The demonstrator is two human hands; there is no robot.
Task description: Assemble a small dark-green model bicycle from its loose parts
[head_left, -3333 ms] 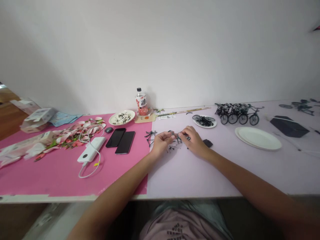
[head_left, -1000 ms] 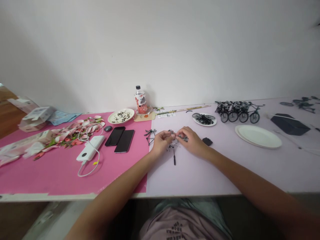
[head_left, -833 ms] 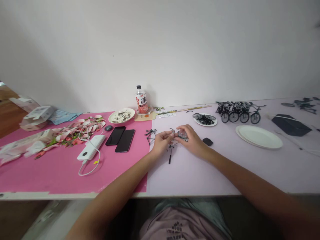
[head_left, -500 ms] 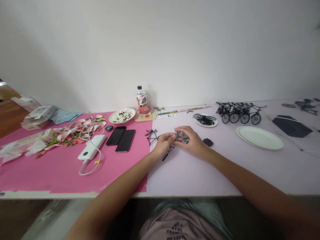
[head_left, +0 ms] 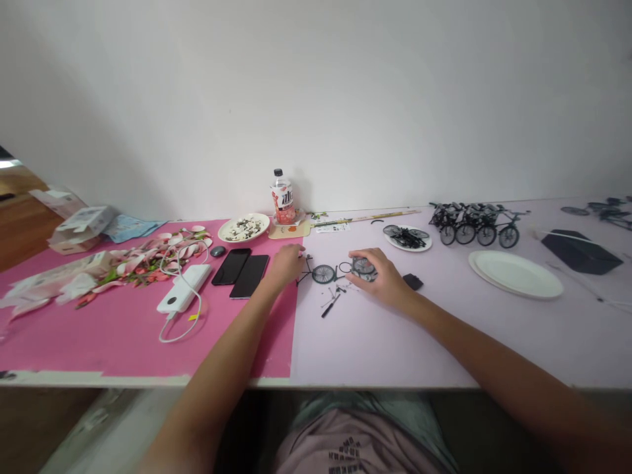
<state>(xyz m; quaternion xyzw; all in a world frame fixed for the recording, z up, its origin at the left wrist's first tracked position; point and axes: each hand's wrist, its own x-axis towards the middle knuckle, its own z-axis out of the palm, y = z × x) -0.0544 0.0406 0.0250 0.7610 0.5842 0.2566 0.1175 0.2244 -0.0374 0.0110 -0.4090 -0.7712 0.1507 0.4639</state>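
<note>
My left hand (head_left: 288, 264) is at the small black frame (head_left: 307, 268) near the pink and lilac border, its fingertips hiding part of it; whether they grip it is unclear. My right hand (head_left: 378, 280) curves around a grey wheeled part (head_left: 364, 266), thumb and fingers on either side. Between the hands lies a dark wheel (head_left: 324, 274) with a thin piece beside it. Below are small loose parts and a short black rod (head_left: 330, 306). A small black block (head_left: 413, 282) sits right of my right hand.
Assembled miniature bicycles (head_left: 476, 224) stand at the back right, near a plate of black parts (head_left: 407, 238) and stacked white plates (head_left: 516, 273). Left are two phones (head_left: 249, 276), a power bank (head_left: 184, 289) and petals (head_left: 148, 257). A bottle (head_left: 283, 201) stands behind.
My left hand has left my right hand and moved left to the black frame. A wheel and small parts now show between the hands. The view has shifted slightly.
</note>
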